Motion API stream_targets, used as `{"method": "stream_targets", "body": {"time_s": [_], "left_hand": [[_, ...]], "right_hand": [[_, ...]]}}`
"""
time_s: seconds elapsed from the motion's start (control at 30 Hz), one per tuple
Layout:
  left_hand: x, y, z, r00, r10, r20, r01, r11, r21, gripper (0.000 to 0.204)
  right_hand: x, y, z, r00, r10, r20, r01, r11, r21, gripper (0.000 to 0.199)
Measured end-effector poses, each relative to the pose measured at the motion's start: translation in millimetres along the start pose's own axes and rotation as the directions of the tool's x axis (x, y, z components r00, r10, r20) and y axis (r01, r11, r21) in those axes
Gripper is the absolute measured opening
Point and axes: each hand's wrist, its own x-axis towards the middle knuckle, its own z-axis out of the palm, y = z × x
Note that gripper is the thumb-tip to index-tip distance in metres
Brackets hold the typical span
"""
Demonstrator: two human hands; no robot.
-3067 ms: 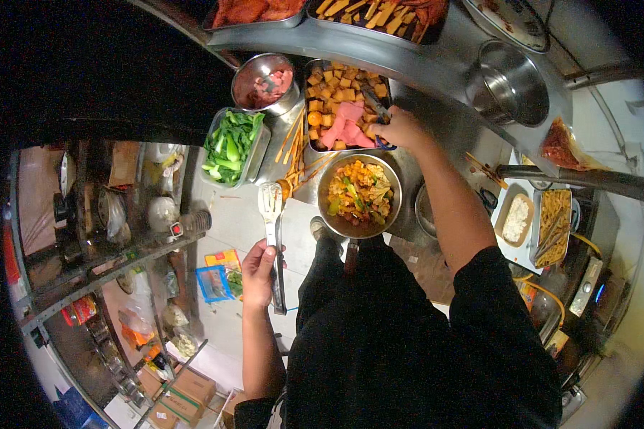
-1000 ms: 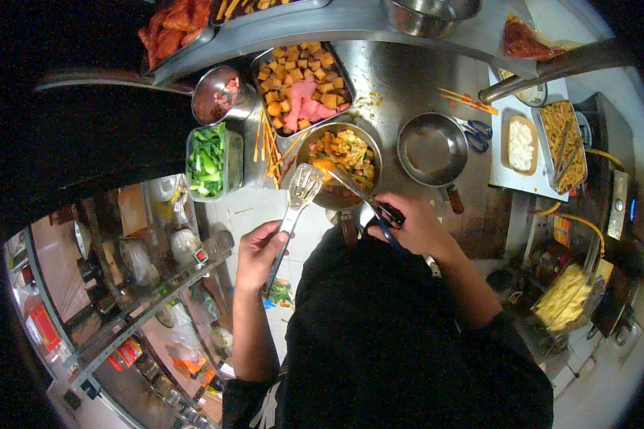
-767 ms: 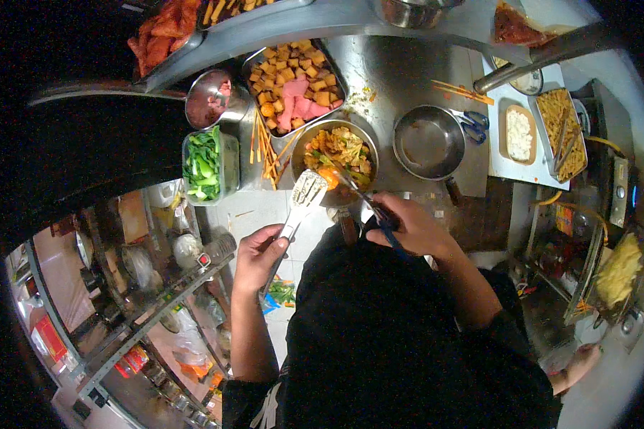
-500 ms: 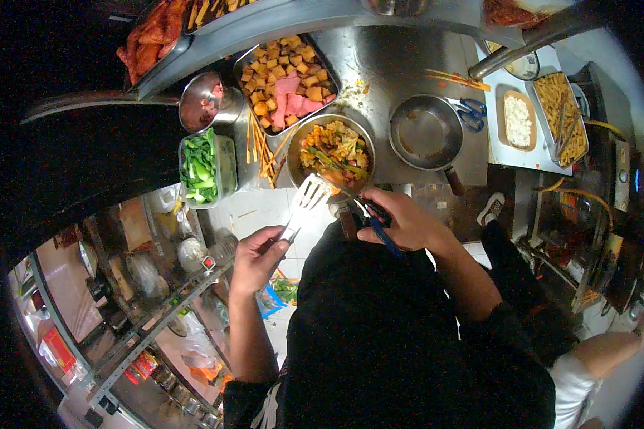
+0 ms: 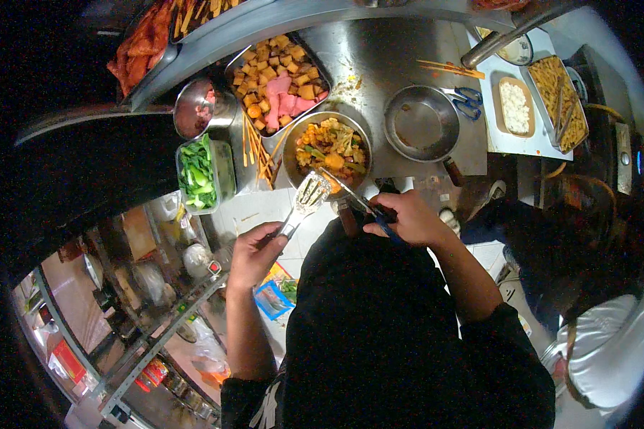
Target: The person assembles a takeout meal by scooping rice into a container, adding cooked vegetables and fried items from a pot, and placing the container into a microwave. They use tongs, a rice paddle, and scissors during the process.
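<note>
Near the counter's front edge sits a pan (image 5: 366, 169) of mixed food with cauliflower, green vegetable and orange-brown pieces. Its wooden handle points back at me. My left hand (image 5: 256, 252) is closed round the handle of a slotted metal spatula (image 5: 310, 194), whose head is at the pan's near rim. From the right, my right hand (image 5: 410, 218) grips blue-handled scissors (image 5: 360, 201). Their blades reach over the near rim toward a piece of food beside the spatula's head. Whether the blades touch that piece, I cannot tell.
Behind the pan stands a tray (image 5: 319, 71) of brown cubes and pink slices. Left are bamboo skewers (image 5: 254, 154), a metal pot (image 5: 225, 107) and a tub (image 5: 227, 168) of greens. An empty frying pan (image 5: 422, 125) and another pair of scissors (image 5: 468, 105) lie right. A person (image 5: 601, 343) is at lower right.
The scissors' blades now extend farther left, toward the spatula's head. My right hand has shifted slightly right. The person at lower right has moved.
</note>
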Motion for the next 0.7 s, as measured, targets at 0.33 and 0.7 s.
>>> {"method": "stream_targets", "body": {"time_s": [0.33, 0.7], "left_hand": [[3, 8, -3, 0.995, -0.088, -0.051, 0.081, 0.989, -0.125, 0.025], [4, 16, 7, 0.998, -0.059, -0.038, 0.055, 0.992, -0.112, 0.024]], "right_hand": [[-7, -24, -30, 0.987, 0.071, -0.145, -0.136, 0.847, -0.513, 0.049], [28, -39, -41, 0.977, -0.193, -0.087, 0.081, 0.721, -0.688, 0.048]]}}
